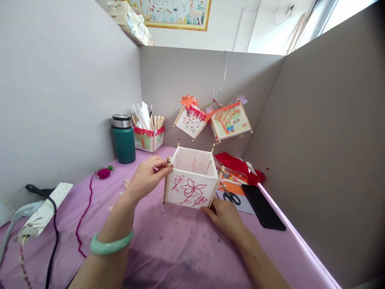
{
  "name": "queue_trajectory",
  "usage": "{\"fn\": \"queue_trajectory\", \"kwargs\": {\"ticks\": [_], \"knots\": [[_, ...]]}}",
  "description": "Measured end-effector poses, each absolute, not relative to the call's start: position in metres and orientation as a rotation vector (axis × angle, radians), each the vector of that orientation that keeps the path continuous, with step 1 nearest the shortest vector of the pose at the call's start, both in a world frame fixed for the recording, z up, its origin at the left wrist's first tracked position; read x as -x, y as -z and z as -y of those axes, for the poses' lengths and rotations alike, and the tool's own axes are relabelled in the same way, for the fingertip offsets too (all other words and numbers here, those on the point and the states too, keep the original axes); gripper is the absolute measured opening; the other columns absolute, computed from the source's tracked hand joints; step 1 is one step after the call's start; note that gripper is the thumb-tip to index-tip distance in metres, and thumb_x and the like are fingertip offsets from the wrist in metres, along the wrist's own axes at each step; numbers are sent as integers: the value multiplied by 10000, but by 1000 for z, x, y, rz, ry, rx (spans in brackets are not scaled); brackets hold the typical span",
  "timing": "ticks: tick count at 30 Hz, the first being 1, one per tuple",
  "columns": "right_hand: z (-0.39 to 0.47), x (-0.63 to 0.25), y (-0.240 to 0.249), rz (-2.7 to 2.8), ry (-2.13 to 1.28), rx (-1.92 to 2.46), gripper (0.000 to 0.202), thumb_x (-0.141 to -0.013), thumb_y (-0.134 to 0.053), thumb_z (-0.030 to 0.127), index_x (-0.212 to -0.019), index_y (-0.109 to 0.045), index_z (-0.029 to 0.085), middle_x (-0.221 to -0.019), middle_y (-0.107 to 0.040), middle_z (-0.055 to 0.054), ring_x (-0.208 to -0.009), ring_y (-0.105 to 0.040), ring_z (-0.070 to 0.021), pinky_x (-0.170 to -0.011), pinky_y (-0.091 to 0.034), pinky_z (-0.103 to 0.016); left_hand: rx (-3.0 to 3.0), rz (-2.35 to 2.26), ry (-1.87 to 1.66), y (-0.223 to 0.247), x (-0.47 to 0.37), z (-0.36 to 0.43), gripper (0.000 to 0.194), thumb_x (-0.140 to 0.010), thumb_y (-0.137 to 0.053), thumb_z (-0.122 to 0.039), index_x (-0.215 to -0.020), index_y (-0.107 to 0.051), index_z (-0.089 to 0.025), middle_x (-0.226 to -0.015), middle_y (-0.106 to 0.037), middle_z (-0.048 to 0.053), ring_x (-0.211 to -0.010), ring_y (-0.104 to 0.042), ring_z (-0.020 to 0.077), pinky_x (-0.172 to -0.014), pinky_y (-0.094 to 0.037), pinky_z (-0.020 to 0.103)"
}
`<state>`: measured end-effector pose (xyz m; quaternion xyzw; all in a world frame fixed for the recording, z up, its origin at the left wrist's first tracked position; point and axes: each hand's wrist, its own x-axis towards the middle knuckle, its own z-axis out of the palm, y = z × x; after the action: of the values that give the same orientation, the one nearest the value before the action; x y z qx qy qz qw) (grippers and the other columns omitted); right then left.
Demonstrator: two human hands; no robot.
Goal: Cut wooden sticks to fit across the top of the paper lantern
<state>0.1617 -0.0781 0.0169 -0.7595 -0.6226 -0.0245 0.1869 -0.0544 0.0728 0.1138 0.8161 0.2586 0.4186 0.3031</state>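
The left hand point(148, 174) grips the upper left post of a small paper lantern point(191, 180); the right hand point(224, 216) holds its lower right corner. The lantern is an open-topped white box framed by wooden sticks, with red flowers drawn on its front. It stands mid-tabletop point(180, 249), both forearms reaching forward from the near edge.
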Motion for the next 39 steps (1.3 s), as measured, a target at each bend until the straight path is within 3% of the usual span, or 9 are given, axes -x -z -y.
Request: {"fn": "queue_trajectory", "kwargs": {"ticks": [7, 14, 19, 25, 31, 39], "knots": [[81, -161, -15, 1779, 51, 2071, 257, -887, -507, 387, -871, -656, 178, -803, -711, -74, -707, -657, -206, -609, -398, -271, -2149, -704, -1103, -114, 58, -71, 182, -770, -589, -372, -735, -630, -198, -841, -630, 38, -811, -568, 179, -690, -464, 283], [79, -163, -13, 1781, 79, 2065, 283, -882, -512, 411, -802, -645, 176, -768, -707, -65, -660, -648, -202, -582, -385, -277, -1965, -675, -1036, -130, 57, -95, 410, -832, -467, -527, -926, -677, -188, -850, -662, 52, -721, -583, 151, -647, -497, 270], [78, -164, -11, 1791, 62, 2069, 265, -891, -508, 401, -862, -645, 177, -828, -718, -73, -739, -671, -223, -614, -405, -277, -2122, -841, -972, -151, 19, -135, 303, -727, -601, -452, -761, -680, -161, -697, -643, 52, -585, -583, 156, -507, -453, 259], [79, -164, -9, 1800, 96, 2091, 262, -895, -509, 413, -831, -631, 190, -818, -719, -74, -731, -672, -234, -608, -397, -284, -2149, -1069, -762, -159, -28, -167, 212, -618, -677, -348, -622, -668, -137, -578, -616, 82, -481, -574, 203, -493, -465, 339], [78, -165, -10, 1816, 119, 2089, 267, -894, -511, 421, -825, -629, 192, -796, -716, -69, -718, -668, -241, -597, -385, -295, -2179, -958, -645, -156, -39, -179, 113, -580, -662, -287, -595, -664, -174, -491, -546, 16, -460, -529, 162, -502, -459, 301], [78, -163, -12, 1800, 58, 2119, 285, -898, -495, 419, -869, -639, 175, -819, -715, -74, -744, -666, -238, -612, -387, -289, -2253, -962, -584, -155, -42, -179, 86, -594, -610, -223, -547, -587, -154, -501, -542, 10, -475, -541, 149, -494, -452, 262]]}}
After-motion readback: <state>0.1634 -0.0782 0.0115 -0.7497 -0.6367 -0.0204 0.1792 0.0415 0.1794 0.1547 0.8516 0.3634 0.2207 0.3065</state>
